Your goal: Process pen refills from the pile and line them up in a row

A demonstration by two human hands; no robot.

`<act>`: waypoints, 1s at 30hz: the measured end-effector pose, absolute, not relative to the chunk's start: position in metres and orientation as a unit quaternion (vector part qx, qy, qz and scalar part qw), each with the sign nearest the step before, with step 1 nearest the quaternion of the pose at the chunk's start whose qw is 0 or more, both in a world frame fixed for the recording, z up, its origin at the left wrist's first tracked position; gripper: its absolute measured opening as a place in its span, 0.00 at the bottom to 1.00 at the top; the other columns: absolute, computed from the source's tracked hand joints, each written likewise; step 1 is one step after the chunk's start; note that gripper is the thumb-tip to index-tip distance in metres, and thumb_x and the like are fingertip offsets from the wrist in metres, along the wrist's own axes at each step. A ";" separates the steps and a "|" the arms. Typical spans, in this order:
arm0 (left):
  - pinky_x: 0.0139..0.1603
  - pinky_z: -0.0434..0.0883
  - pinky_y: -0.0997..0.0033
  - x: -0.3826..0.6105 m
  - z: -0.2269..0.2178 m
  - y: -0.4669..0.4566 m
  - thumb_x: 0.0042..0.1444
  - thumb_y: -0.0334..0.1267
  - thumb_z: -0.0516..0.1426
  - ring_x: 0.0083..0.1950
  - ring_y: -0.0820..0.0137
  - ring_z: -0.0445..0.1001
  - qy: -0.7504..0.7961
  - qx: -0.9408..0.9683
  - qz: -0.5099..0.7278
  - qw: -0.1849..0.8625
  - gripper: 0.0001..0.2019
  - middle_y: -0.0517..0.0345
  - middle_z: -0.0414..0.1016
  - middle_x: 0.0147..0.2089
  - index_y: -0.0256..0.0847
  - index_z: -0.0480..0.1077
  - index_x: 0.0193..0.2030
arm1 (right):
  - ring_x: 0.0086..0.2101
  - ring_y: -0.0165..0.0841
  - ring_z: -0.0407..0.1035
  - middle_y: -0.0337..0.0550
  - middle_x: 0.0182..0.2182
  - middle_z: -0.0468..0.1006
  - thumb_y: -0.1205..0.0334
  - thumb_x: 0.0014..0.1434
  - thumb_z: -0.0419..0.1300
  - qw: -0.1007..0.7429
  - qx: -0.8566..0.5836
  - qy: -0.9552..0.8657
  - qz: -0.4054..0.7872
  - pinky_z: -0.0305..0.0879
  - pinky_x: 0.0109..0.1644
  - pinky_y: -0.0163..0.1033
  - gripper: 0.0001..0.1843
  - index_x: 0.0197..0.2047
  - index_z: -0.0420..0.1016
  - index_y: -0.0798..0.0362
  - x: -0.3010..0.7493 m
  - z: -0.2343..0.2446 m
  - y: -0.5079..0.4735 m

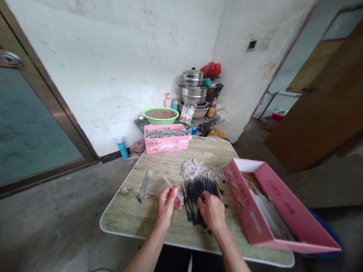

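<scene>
My left hand (168,200) is closed on a slim translucent plastic tube (169,182), which slants up and to the left from the fingers. My right hand (213,210) rests at the right side of a pile of thin black sticks (198,189), its fingers bent together. Whatever those fingers pinch is hidden. Just behind the black sticks lies a heap of small whitish translucent pieces (194,169), perhaps caps. To the left of my left hand, a few tubes with dark ends (145,186) lie side by side on the table (127,211).
A pink box (246,217) holding long translucent tubes stands at the table's right edge. Another pink box (167,146), full of filled tubes, sits at the back. Behind it are a green basin (160,121), stacked steel pots (194,90) and a bottle (211,108).
</scene>
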State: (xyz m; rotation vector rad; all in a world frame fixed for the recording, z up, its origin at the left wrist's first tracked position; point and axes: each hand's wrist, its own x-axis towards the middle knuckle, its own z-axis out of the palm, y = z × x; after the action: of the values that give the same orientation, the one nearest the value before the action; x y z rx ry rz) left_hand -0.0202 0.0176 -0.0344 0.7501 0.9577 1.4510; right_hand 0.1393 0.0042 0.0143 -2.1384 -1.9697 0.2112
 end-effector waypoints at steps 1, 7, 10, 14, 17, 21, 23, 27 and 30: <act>0.18 0.66 0.77 -0.021 -0.034 0.017 0.50 0.50 0.61 0.20 0.73 0.71 0.407 0.315 0.624 0.588 0.19 0.57 0.75 0.25 0.35 0.70 0.40 | 0.28 0.33 0.73 0.43 0.25 0.78 0.63 0.59 0.50 0.139 -0.717 -0.678 0.085 0.54 0.29 0.32 0.11 0.30 0.71 0.52 0.140 0.015 0.000; 0.17 0.61 0.81 -0.025 -0.024 0.020 0.44 0.51 0.64 0.19 0.77 0.69 0.391 0.232 0.626 0.633 0.22 0.59 0.74 0.23 0.35 0.72 0.40 | 0.20 0.28 0.62 0.33 0.17 0.66 0.62 0.59 0.50 0.256 -0.622 -0.707 0.219 0.51 0.25 0.31 0.11 0.25 0.63 0.51 0.138 0.022 -0.041; 0.16 0.60 0.82 -0.025 -0.019 0.022 0.44 0.50 0.65 0.18 0.78 0.68 0.384 0.219 0.626 0.642 0.21 0.60 0.74 0.22 0.34 0.72 0.39 | 0.20 0.28 0.60 0.33 0.17 0.64 0.62 0.58 0.50 0.266 -0.613 -0.697 0.260 0.50 0.24 0.31 0.10 0.25 0.62 0.51 0.134 0.022 -0.056; 0.16 0.58 0.83 -0.023 -0.017 0.023 0.46 0.49 0.64 0.17 0.80 0.67 0.381 0.213 0.631 0.641 0.20 0.60 0.74 0.22 0.35 0.72 0.38 | 0.21 0.28 0.59 0.33 0.18 0.62 0.63 0.57 0.51 0.258 -0.614 -0.697 0.266 0.50 0.26 0.31 0.09 0.25 0.63 0.52 0.132 0.021 -0.062; 0.17 0.59 0.83 -0.022 -0.017 0.023 0.44 0.49 0.65 0.18 0.80 0.67 0.384 0.206 0.633 0.640 0.20 0.60 0.74 0.22 0.35 0.72 0.38 | 0.21 0.28 0.60 0.33 0.18 0.62 0.64 0.56 0.50 0.248 -0.614 -0.702 0.260 0.51 0.26 0.31 0.09 0.24 0.63 0.52 0.132 0.022 -0.063; 0.17 0.59 0.83 -0.021 -0.019 0.021 0.45 0.50 0.65 0.18 0.80 0.67 0.386 0.222 0.636 0.630 0.21 0.59 0.75 0.22 0.35 0.72 0.38 | 0.21 0.29 0.61 0.34 0.18 0.64 0.64 0.56 0.51 0.249 -0.616 -0.700 0.262 0.51 0.27 0.31 0.09 0.24 0.64 0.52 0.132 0.024 -0.064; 0.17 0.60 0.82 -0.019 -0.020 0.019 0.46 0.50 0.64 0.18 0.79 0.67 0.387 0.245 0.633 0.624 0.20 0.58 0.75 0.23 0.35 0.72 0.39 | 0.21 0.29 0.61 0.34 0.18 0.65 0.64 0.56 0.51 0.255 -0.615 -0.697 0.267 0.51 0.27 0.31 0.09 0.25 0.65 0.52 0.131 0.024 -0.063; 0.16 0.61 0.82 -0.018 -0.020 0.015 0.50 0.49 0.62 0.18 0.78 0.68 0.393 0.283 0.614 0.623 0.18 0.58 0.75 0.23 0.34 0.71 0.39 | 0.21 0.29 0.60 0.33 0.17 0.64 0.63 0.57 0.51 0.254 -0.615 -0.696 0.271 0.50 0.26 0.32 0.10 0.25 0.66 0.52 0.129 0.026 -0.062; 0.15 0.60 0.82 -0.019 -0.019 0.014 0.50 0.49 0.61 0.18 0.78 0.68 0.394 0.294 0.606 0.625 0.18 0.57 0.75 0.24 0.34 0.71 0.39 | 0.20 0.28 0.59 0.33 0.17 0.63 0.62 0.57 0.51 0.249 -0.618 -0.696 0.266 0.49 0.26 0.32 0.10 0.25 0.65 0.52 0.128 0.027 -0.061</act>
State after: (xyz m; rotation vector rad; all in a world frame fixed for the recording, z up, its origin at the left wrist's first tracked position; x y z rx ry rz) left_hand -0.0188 0.0136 -0.0185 0.6755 0.9050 1.3913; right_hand 0.1284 -0.0610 0.0267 -1.6837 -1.8965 0.7242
